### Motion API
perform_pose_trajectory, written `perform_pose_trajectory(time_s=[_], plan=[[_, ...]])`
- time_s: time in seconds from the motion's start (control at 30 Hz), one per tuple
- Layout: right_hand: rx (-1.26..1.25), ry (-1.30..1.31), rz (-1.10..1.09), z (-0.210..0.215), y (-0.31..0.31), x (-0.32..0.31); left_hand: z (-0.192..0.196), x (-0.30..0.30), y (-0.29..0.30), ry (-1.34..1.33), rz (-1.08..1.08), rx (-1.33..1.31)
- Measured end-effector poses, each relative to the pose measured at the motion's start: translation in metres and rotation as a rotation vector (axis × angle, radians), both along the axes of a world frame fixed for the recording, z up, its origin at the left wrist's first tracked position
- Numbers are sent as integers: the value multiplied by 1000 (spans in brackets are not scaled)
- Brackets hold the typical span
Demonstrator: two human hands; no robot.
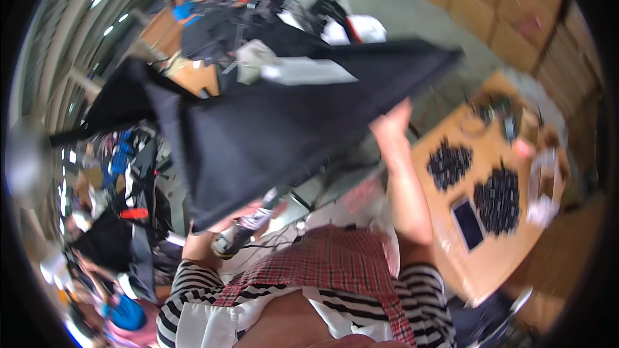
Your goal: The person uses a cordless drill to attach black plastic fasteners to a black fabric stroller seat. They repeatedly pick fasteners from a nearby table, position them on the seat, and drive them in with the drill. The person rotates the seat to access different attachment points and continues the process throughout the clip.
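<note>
The black fabric (271, 122) is covering most of the left hand (222, 222) and the fingertips of the right hand (390, 122). Motion blur is smearing the small dark parts (496, 196) on the tabletop (451, 251); their kind is remaining indeterminable.

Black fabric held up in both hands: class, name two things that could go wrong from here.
1. The black fabric is lifted wide and hides the bench below, so the handheld tool by the left hand may snag it.
2. The right hand swings close to the table with piles of small black parts; a trailing edge could scatter them.
</note>
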State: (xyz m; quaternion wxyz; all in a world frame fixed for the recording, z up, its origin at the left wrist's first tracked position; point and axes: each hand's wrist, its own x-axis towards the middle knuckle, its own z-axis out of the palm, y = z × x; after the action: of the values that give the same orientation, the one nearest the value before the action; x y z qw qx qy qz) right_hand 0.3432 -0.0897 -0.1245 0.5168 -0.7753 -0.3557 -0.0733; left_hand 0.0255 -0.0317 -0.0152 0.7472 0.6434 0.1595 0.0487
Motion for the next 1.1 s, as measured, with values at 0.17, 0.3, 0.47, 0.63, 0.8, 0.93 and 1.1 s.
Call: perform_pose_trajectory(time_s=[0.17, 0.3, 0.47, 0.63, 0.8, 0.93, 1.1], plan=[[185, 357, 505, -3, -70, 69, -46, -14, 42, -78, -375, 414], [394, 416, 463, -25, -69, 174, -74, -32, 38, -90, -379, 534], [-166, 208, -353, -106, -67, 303, -66, -23, 2, 188, -357, 496], [-281, 476, -314, -158, -86, 311, -120, -63, -12, 165, -227, 145], [37, 665, 89, -144, 46, 263, -131, -128, -45, 254, 249, -5], [125, 890, 406, -144, 139, 180, -139, -156, -70, 316, 492, -248], [103, 1103, 770, -152, 225, 37, -194, -179, -68, 465, 678, -337]])
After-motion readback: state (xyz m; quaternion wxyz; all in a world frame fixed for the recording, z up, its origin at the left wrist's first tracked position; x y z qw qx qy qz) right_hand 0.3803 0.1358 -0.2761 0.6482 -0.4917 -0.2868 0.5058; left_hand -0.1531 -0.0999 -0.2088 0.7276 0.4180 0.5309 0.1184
